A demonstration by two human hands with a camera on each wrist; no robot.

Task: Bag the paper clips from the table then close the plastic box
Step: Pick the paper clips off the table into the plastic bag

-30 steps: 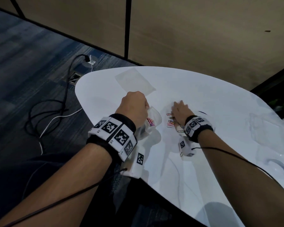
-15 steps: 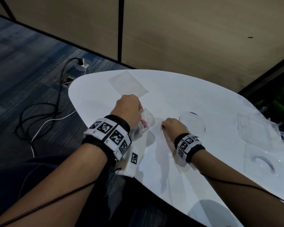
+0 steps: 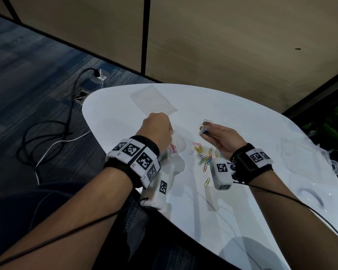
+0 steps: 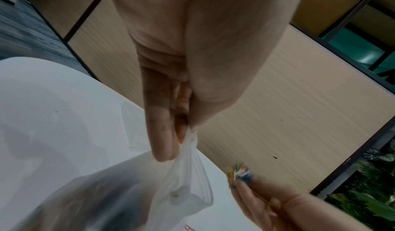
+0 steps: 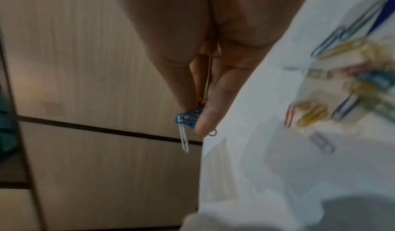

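Note:
My left hand [image 3: 158,126] pinches the rim of a clear plastic bag [image 3: 177,146], which hangs above the white table [image 3: 232,211] with a few clips inside; the left wrist view shows the fingers [image 4: 164,133] bunching the bag [image 4: 183,180]. My right hand [image 3: 204,129] is raised, palm up, pinching a small bunch of coloured paper clips [image 3: 203,129] between thumb and fingertips [image 5: 203,121], just right of the bag. Several loose paper clips [image 3: 204,158] lie on the table below it. The clear plastic box [image 3: 304,158] sits open at the right edge.
A second flat clear bag [image 3: 152,100] lies at the table's far side. The box's clear lid part [image 3: 310,193] lies near the right front edge. Cables [image 3: 47,137] trail on the carpet left of the table. A panel wall stands behind.
My right hand has lifted off the table with a bunch of clips and turned palm up, uncovering the loose pile. The left hand has kept hold of the bag.

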